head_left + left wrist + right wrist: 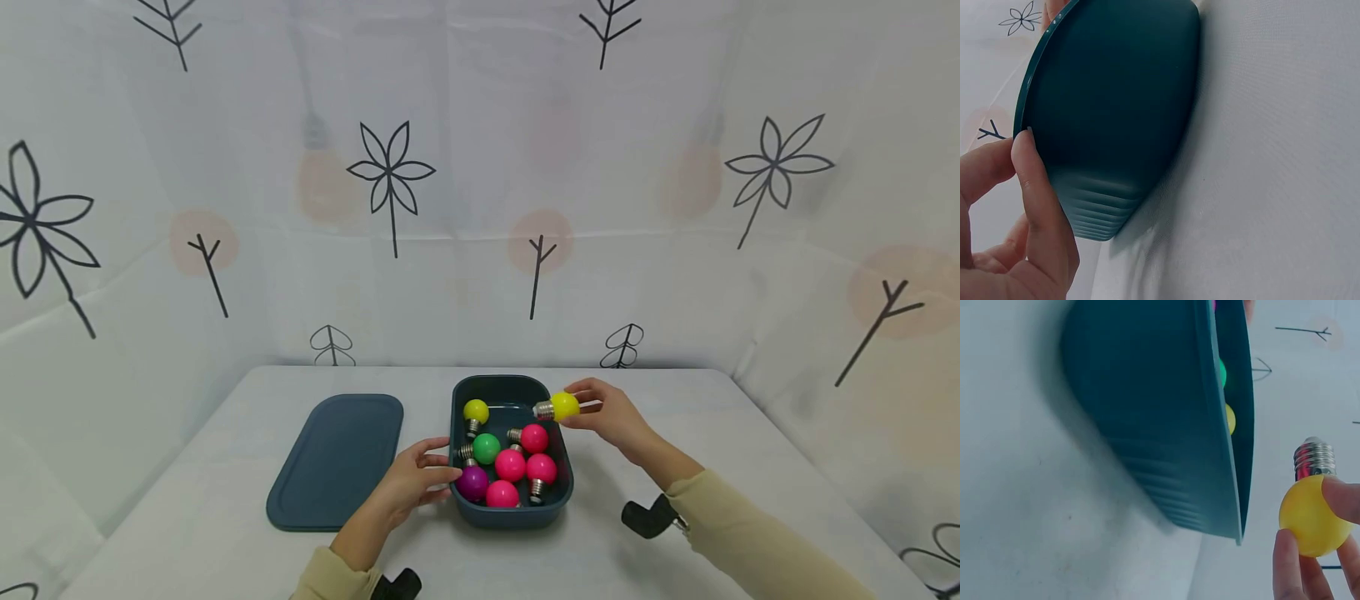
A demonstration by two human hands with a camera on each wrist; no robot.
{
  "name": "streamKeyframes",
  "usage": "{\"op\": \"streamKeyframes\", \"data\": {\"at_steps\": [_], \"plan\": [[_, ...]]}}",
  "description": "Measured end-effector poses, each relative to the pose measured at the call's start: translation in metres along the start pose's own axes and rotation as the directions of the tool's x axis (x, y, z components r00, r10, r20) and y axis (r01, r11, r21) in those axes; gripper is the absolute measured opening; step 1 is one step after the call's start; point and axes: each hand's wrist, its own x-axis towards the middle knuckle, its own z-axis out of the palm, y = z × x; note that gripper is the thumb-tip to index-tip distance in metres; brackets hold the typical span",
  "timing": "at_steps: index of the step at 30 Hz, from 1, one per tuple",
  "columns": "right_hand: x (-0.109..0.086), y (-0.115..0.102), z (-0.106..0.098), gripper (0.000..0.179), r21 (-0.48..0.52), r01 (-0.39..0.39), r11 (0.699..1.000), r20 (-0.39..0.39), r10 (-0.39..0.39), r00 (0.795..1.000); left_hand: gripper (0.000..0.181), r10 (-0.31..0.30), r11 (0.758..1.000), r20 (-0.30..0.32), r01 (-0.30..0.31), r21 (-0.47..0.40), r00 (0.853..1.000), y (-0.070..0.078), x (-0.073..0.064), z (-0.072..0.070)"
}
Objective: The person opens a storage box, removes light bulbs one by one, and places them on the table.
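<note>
Patterned backdrop [465, 292] behind a white worktop [217, 508]. On it, approx. centre: dark teal bin [510, 520], w/ a flat panel [335, 462], poss. its lid, lying just to its L, apart.

Hands: L hand [416, 479] pinches the bin's L rim btwn thumb & finger, seemingly to steady it. R hand [607, 412] grasps a yellow bulb [566, 406] by its round end, fingertips & thumb, at the bin's R rim nr the far end; metal base points L, over the bin.

Inside bin: pink bulbs [511, 465], purple bulb [472, 483], green bulb [486, 448], second yellow bulb [476, 411].

Step in hand, I'd judge: one-bulb transfer at the bin; can't tell if in or out. Next move prob. calls for a steady R grip, clearance over the rim & a gentle set-down, L keeping the bin put.
</note>
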Motion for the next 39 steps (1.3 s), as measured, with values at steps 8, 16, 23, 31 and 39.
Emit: {"op": "streamKeyframes", "data": {"at_steps": [8,16,23,31,39], "plan": [[-0.001,0.006,-0.008,0.045,-0.011,0.001,1.0,-0.031,-0.001,1.0,0.066,0.0,1.0,-0.005,0.0,-0.002,1.0,0.0,0.0,0.0],[0.003,0.016,-0.015,0.048,-0.027,-0.043,0.999,-0.063,0.041,0.997,0.067,0.0,1.0,-0.006,0.0,-0.011,1.0,0.0,-0.001,0.0],[0.005,0.025,-0.021,0.05,-0.042,-0.08,0.996,-0.089,0.076,0.993,0.067,0.006,1.0,-0.002,-0.006,-0.007,1.0,0.0,-0.002,-0.001],[0.011,0.036,-0.025,0.051,-0.02,-0.116,0.993,-0.11,0.113,0.987,0.065,0.003,1.0,0.0,-0.003,-0.006,1.0,0.0,-0.002,0.0],[0.02,0.05,-0.025,0.051,0.005,-0.151,0.988,-0.116,0.151,0.982,0.067,0.004,1.0,-0.001,-0.004,-0.009,1.0,0.001,-0.001,0.0]]}}
